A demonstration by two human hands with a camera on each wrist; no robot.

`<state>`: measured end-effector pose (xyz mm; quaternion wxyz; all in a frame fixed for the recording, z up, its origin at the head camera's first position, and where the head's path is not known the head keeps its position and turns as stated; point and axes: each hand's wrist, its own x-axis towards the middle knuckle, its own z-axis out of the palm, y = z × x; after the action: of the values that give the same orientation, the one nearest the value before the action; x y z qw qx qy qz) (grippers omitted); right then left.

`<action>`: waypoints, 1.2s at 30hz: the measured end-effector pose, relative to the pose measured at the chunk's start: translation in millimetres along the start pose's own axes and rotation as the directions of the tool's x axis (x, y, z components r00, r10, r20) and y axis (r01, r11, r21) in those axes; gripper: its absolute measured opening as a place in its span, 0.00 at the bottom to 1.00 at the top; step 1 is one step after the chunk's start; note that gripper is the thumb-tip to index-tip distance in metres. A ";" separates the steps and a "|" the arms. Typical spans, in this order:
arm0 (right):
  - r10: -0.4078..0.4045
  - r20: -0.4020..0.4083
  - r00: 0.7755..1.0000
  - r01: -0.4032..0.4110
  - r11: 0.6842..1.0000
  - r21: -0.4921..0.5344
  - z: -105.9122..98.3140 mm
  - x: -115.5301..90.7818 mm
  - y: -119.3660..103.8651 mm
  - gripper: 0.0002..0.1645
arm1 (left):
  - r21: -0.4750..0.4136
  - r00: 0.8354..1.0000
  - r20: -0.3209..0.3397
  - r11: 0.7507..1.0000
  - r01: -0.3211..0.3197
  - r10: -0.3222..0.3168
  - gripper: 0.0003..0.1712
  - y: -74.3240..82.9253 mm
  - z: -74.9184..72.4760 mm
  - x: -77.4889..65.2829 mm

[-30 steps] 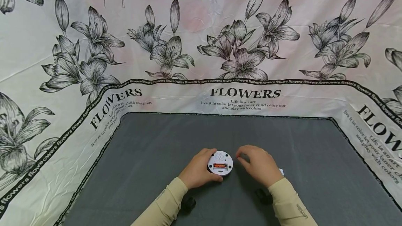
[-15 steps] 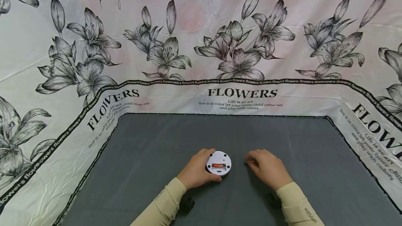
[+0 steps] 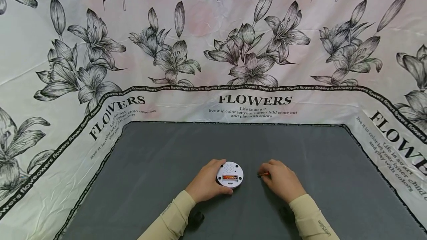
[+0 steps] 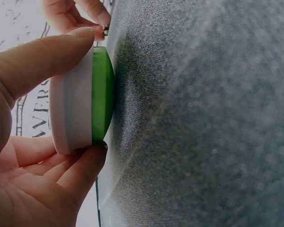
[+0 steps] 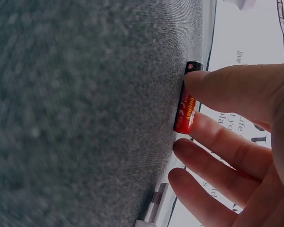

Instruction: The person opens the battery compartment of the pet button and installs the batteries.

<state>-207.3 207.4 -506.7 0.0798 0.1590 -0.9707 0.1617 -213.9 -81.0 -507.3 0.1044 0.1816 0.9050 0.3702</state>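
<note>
My left hand (image 3: 207,182) grips a round white device (image 3: 230,166) by its rim, thumb on the near side and fingers on the far side. Its holed face is up, with an orange battery (image 3: 229,177) lying in the open compartment. The left wrist view shows a green underside (image 4: 102,94) close to the cloth. Right of it, my right hand (image 3: 281,180) pinches a red and black battery (image 5: 186,106) between thumb and fingers, just over the cloth. A small red patch (image 5: 246,173) shows behind the right fingers; I cannot tell what it is.
Dark grey cloth (image 3: 180,140) covers the work surface, edged by a white flower-printed border (image 3: 253,92). A partly seen white and grey object (image 5: 156,205) lies on the cloth beyond the right fingers. Black pieces (image 3: 195,218) sit under both wrists.
My right hand has moved right, away from the device, and the battery in its fingers has come into view. The left hand keeps its hold. The head view has shifted slightly.
</note>
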 end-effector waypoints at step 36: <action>-0.221 -0.137 0.966 0.230 0.972 0.053 0.0 13.9 -71.4 0.10 | -0.007 0.999 0.003 0.998 -0.055 0.055 0.58 -5.5 -4.5 -2.2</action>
<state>-196.4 139.4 -483.3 0.1553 0.2600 -0.9330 0.1945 -214.7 -88.4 -507.9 0.0963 0.2065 0.8983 0.3756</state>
